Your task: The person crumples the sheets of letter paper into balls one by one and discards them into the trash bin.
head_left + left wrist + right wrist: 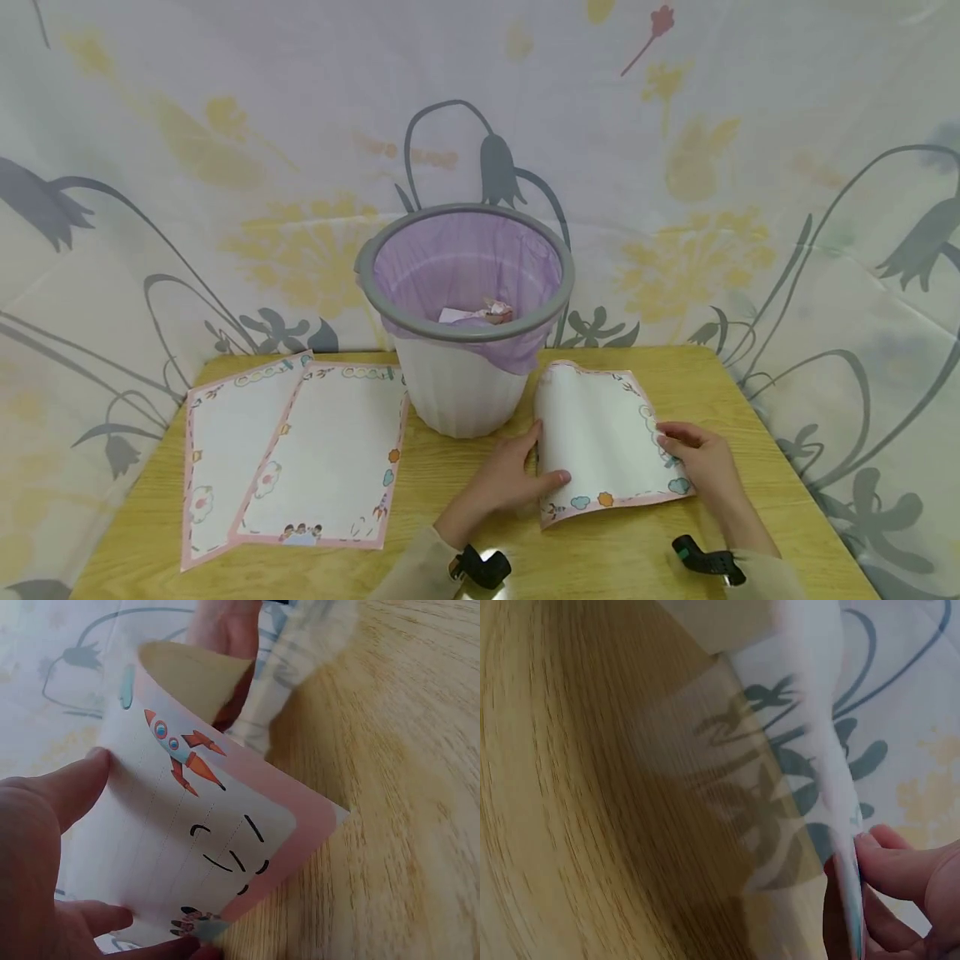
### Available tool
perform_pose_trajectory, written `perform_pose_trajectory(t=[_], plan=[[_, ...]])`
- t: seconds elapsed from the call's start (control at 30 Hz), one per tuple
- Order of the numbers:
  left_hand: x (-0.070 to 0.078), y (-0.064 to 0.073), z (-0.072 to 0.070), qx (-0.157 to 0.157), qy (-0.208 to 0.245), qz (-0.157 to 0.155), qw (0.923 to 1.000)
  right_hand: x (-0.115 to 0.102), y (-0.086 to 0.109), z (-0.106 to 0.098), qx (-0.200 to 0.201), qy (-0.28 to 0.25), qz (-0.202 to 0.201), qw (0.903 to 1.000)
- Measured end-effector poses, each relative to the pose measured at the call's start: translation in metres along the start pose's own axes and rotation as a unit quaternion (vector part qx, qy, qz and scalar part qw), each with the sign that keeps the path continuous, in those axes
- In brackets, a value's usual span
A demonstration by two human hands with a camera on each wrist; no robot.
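A white sheet of paper [600,437] with a pink printed border bends upward on the right of the table. My left hand [510,475] holds its rolled left side, the thumb over the front near the lower edge. In the left wrist view, the sheet [180,825] shows ruled lines and a printed rocket, its corner standing close over the wood. My right hand [701,458] pinches the opposite edge between thumb and fingers. From the right wrist, that hand [900,892] shows with the paper [832,780] seen nearly edge-on.
A white bin [465,392] with a grey rim and purple liner stands at the back centre, crumpled paper [495,312] inside. Two similar bordered sheets [330,458] overlap on the left of the wooden table [442,467]. A flower-patterned cloth [300,167] hangs behind.
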State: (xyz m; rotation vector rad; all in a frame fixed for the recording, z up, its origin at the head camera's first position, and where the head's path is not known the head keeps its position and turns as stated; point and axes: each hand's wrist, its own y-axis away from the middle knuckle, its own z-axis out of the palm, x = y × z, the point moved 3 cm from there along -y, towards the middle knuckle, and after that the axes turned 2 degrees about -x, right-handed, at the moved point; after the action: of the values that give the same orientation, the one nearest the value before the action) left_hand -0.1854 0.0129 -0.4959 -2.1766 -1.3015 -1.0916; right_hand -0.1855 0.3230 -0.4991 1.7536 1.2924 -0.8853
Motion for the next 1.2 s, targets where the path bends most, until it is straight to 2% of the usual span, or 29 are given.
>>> perform_pose_trajectory(t=[0.13, 0.2, 0.3, 0.43, 0.53, 0.7, 0.77, 0.83, 0.97, 1.07, 1.2], plan=[[0.0, 0.001, 0.001, 0.015, 0.02, -0.005, 0.9997, -0.004, 0.005, 0.008, -0.034, -0.066, 0.001, 0.9972], [0.001, 0.002, 0.0, 0.021, 0.029, -0.005, 0.9993, -0.009, 0.009, 0.013, -0.043, -0.082, -0.007, 0.9956], [0.004, 0.003, -0.001, 0.027, 0.055, -0.002, 0.9981, -0.018, 0.016, 0.02, -0.03, -0.042, -0.033, 0.9981], [0.008, 0.005, -0.003, 0.031, 0.13, 0.015, 0.991, -0.031, 0.026, 0.027, -0.01, 0.015, -0.075, 0.997], [0.01, 0.006, -0.003, 0.036, 0.179, 0.024, 0.983, -0.037, 0.031, 0.033, -0.02, -0.017, -0.09, 0.9956], [0.015, 0.006, -0.003, 0.055, 0.202, 0.049, 0.9767, -0.047, 0.04, 0.041, -0.032, -0.089, -0.096, 0.9908], [0.018, 0.006, -0.003, 0.066, 0.193, 0.068, 0.9767, -0.051, 0.043, 0.044, -0.034, -0.109, -0.098, 0.9887], [0.02, 0.007, -0.002, 0.079, 0.165, 0.083, 0.9795, -0.056, 0.046, 0.048, -0.038, -0.126, -0.099, 0.9864], [0.024, 0.009, -0.001, 0.098, 0.066, 0.108, 0.9871, -0.065, 0.052, 0.055, -0.06, -0.172, -0.097, 0.9784], [0.028, 0.012, -0.001, 0.105, 0.009, 0.124, 0.9868, -0.071, 0.055, 0.061, -0.084, -0.216, -0.091, 0.9685], [0.033, 0.014, -0.001, 0.115, -0.036, 0.139, 0.9829, -0.08, 0.059, 0.067, -0.099, -0.263, -0.089, 0.9556]])
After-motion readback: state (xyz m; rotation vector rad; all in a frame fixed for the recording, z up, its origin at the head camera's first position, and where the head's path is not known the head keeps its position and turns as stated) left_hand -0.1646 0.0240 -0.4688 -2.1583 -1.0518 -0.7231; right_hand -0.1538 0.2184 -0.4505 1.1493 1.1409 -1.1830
